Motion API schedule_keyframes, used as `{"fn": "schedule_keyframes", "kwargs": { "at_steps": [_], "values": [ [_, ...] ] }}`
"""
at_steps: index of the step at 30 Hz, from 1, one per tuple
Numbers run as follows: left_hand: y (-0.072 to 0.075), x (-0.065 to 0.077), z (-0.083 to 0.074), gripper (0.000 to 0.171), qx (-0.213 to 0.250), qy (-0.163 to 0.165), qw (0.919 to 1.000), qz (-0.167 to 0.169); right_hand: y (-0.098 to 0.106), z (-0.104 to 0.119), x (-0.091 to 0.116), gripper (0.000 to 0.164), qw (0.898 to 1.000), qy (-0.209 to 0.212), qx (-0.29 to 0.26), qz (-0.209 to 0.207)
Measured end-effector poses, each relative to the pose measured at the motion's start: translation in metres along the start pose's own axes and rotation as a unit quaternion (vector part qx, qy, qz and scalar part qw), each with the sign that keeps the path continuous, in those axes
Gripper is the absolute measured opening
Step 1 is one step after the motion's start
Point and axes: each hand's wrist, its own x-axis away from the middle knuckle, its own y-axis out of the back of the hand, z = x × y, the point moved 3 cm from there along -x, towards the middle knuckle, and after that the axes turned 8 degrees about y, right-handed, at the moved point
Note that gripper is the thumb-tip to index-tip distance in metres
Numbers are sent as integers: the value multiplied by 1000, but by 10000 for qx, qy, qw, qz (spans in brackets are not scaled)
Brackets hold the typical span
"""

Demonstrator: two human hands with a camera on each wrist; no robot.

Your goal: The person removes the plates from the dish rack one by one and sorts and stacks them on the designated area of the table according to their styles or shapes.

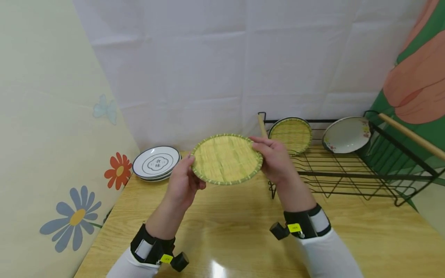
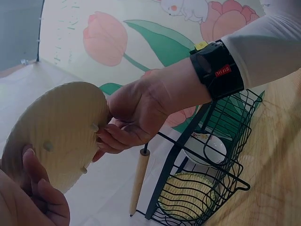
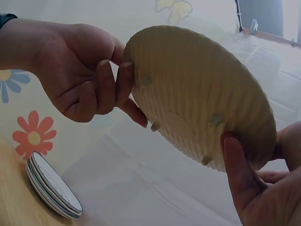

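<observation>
Squeezing unevenly was probably your main risk: you held the woven tray (image 1: pixel 226 159) only by its rim, so if one side had slackened, it could have dipped and slid toward the counter (image 1: pixel 222 224). Pressing inward too hard might have bowed it, since it looked thin. In the head view your right hand (image 1: pixel 275 161) overlapped the left end of the black rack (image 1: pixel 347 175), and a careless swing to the right could have knocked the tray against the wire; you could not tell how much room lay between. A swing to the far left risked bumping the stacked plates (image 1: pixel 156 163).

Your grip was clamped on the tray from both sides, your left hand (image 1: pixel 182 178) at its left edge and your right at its right edge. The tray lay between them, raised above the counter, its middle clear of both palms. Fingers reached beneath, onto the ridged underside (image 3: pixel 183 80) with its small feet (image 3: pixel 216 119). A second woven tray (image 1: pixel 291 133) leaned in the rack.
</observation>
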Motion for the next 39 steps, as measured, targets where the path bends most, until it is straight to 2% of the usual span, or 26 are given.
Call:
{"fn": "schedule_keyframes", "kwargs": {
  "at_steps": [4, 7, 13, 17, 24, 28, 31, 36, 39],
  "values": [
    [1, -1, 0, 32, 24, -171, 9994, -299, -7, -6, 1, 47, 9998, 60, 141, -147],
    [4, -1, 0, 35, -45, -270, 9983, -513, -12, -12, 2, 45, 9991, 25, 290, -311],
    [7, -4, 0, 40, -71, -439, 9970, -627, -21, -23, 0, 44, 9973, -156, 365, -612],
    [10, -7, 0, 43, -54, -505, 9963, -693, -22, -27, -2, 44, 9961, -247, 520, -662],
    [15, -18, 4, 41, -19, -386, 9953, -890, -21, -33, -8, 44, 9950, -286, 625, -731],
    [20, -30, 5, 42, -180, -434, 9919, -1178, -20, -42, -21, 43, 9927, -388, 732, -875],
    [26, -44, 8, 42, -436, -435, 9878, -1429, -17, -50, -34, 43, 9892, -456, 937, -1035],
    [43, -78, 9, 39, -1098, -482, 9782, -1696, -14, -66, -65, 42, 9798, -522, 1355, -1372],
    [55, -99, 11, 37, -1617, -537, 9668, -1904, -13, -77, -84, 40, 9723, -543, 1659, -1553]
  ]
}}
